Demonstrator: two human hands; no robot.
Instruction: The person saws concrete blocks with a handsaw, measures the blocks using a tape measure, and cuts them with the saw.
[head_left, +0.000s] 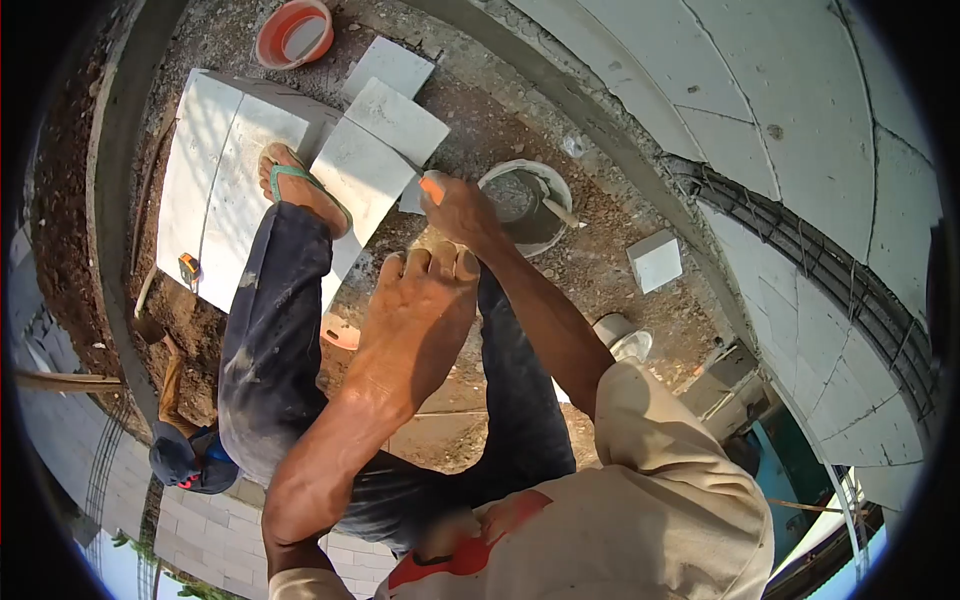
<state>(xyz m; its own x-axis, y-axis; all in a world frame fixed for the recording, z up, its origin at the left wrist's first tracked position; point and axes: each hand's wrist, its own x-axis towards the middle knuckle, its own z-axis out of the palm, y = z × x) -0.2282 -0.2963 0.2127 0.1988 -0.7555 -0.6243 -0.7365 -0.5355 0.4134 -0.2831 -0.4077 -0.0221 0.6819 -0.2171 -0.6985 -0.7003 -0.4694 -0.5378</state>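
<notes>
My right hand (462, 212) is closed round the orange handle (432, 190) of what looks like a handsaw. Its thin dark blade seems to run along the edge of a white block (395, 120), mostly out of sight. Closer to the camera, my left hand (415, 315) shows its back, with the fingers bent away and their tips hidden. Whether it holds anything cannot be seen. My foot in a green flip-flop (305, 190) rests on the large white blocks (215, 150). A tape measure (189, 268) lies at their near edge.
A bucket of grey mortar (515, 200) with a trowel (562, 212) stands to the right. Behind the blocks is an orange basin (295, 35). A small white block (655, 262) lies near the block wall (720, 70). Another person (195, 455) is at lower left.
</notes>
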